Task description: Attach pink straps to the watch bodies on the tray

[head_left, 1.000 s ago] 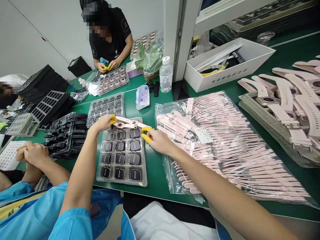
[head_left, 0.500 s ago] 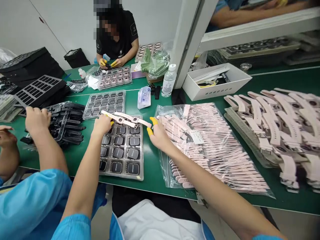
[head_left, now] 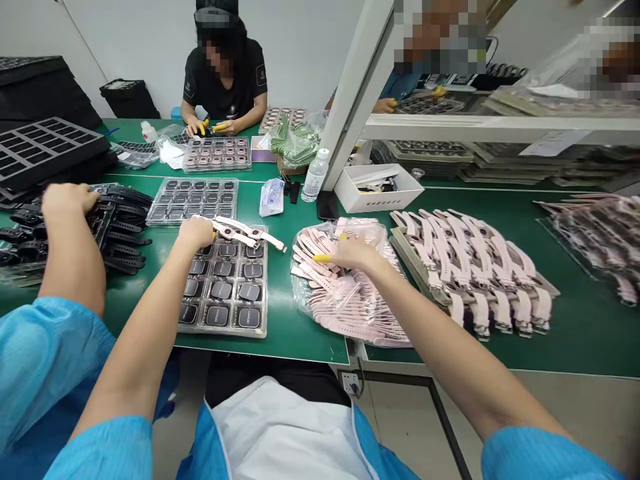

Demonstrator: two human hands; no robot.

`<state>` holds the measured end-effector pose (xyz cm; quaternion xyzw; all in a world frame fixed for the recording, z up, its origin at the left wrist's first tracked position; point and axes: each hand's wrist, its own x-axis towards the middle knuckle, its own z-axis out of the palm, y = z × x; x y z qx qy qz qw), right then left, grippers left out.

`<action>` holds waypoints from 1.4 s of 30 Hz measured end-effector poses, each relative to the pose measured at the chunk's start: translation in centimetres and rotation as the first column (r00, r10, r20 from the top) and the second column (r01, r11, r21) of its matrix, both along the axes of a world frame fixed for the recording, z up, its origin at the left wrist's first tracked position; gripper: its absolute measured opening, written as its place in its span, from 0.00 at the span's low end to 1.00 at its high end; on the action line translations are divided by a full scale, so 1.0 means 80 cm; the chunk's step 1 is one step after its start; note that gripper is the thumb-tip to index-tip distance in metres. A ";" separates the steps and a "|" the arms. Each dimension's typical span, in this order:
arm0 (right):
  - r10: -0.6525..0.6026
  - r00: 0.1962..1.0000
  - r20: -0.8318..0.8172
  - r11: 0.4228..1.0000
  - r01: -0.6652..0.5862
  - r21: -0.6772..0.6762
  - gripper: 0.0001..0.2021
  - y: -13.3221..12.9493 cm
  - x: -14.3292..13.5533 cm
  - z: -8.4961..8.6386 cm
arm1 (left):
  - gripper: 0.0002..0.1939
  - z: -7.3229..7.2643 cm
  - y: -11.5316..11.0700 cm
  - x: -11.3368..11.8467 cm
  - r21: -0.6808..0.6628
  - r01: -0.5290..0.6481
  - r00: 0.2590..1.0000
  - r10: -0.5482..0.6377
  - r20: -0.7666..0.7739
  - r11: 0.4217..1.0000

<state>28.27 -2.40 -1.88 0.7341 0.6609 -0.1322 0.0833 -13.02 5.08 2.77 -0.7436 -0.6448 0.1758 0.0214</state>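
Observation:
My left hand (head_left: 197, 233) is closed on the pale pink watches (head_left: 249, 233), which lie over the top rows of a clear tray (head_left: 262, 293) of square dark watch faces. Over the plastic bag of pink straps (head_left: 363, 303) is my right hand (head_left: 353, 252), with yellow covers on its fingertips. Its yellow-tipped thumb and finger are apart, above the straps at the bag's upper left, and nothing shows between them.
A second tray (head_left: 193, 200) lies behind. Pink-strapped watches (head_left: 465, 260) cover a tray at right. A white box (head_left: 377, 188) and a bottle (head_left: 315, 175) stand behind. A co-worker's hand (head_left: 67, 203) is over black watches (head_left: 123, 230); another person (head_left: 227, 73) sits opposite.
My right hand has moved right, from the free end of the pink watches to over the bag of straps. My left hand still holds the watches. The view has shifted to the right.

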 end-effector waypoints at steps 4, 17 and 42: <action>-0.048 0.999 -0.007 0.997 0.047 -0.060 0.71 -0.015 -0.037 -0.011 | 0.24 -0.004 0.002 -0.002 0.000 -0.005 1.000 0.005 0.020 1.000; -0.263 0.957 -0.120 0.958 0.273 0.085 0.50 0.003 -0.071 -0.015 | 0.27 -0.005 0.000 -0.004 -0.002 -0.004 0.999 0.004 0.048 1.000; 0.264 0.959 -0.104 0.907 -0.284 -0.310 0.74 -0.088 -0.039 0.038 | 0.26 0.006 -0.020 0.011 -0.016 -0.085 0.994 0.086 0.069 0.996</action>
